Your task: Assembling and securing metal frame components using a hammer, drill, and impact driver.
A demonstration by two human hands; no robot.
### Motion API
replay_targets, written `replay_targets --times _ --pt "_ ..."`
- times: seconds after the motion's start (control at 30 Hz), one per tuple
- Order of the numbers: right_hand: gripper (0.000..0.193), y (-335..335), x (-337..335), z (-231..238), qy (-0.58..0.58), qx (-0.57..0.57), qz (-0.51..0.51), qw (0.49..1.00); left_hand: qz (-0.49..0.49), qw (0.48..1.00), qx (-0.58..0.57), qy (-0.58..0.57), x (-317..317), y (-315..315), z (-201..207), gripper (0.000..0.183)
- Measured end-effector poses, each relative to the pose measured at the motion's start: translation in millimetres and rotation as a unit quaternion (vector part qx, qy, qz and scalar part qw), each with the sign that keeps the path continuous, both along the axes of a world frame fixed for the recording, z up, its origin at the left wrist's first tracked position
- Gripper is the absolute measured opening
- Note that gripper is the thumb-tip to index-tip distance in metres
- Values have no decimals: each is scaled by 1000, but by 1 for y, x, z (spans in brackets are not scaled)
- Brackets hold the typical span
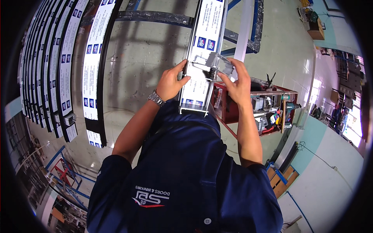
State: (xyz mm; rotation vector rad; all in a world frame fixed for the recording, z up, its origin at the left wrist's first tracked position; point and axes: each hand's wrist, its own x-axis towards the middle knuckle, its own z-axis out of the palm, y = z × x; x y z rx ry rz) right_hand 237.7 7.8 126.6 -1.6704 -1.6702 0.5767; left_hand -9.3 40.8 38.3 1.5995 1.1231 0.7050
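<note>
A long metal profile (191, 90) with white printed film on its face runs away from my body, its cut end towards my waist. My left hand (171, 82) grips its left edge, thumb and forefinger showing on the rim and the other fingers partly hidden. In my right hand (239, 83) is a grey bracket-like fitting (222, 64), held between thumb and fingers over the profile's right edge. The fitting sits tilted across the profile; whether it touches the film I cannot tell. A metal watch (156, 98) is on my left wrist.
On the left stand several long film-covered profiles (69, 50), with one more film-covered profile (93, 73) nearer. Blue and dark frame bars (155, 17) cross behind the work. To the right, a red tool cart (272, 93) holds tools and boxes. A wooden box (316, 33) lies far right.
</note>
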Motion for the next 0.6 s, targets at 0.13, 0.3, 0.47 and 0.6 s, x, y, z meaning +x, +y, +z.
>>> replay_targets --times 0.13,0.3,0.47,0.6 --pt "51 -6 -1 4 -8 -24 15 1000 8 999 -43 -23 3 1 -5 63" --pt "51 -4 -20 -8 -60 -30 57 996 28 999 -45 13 6 -1 -14 65" --pt "52 0 -26 -11 -144 -55 87 984 39 997 -60 11 8 2 -11 64" --pt "53 2 -25 -16 -140 -74 95 983 35 997 -69 0 8 6 -2 63"
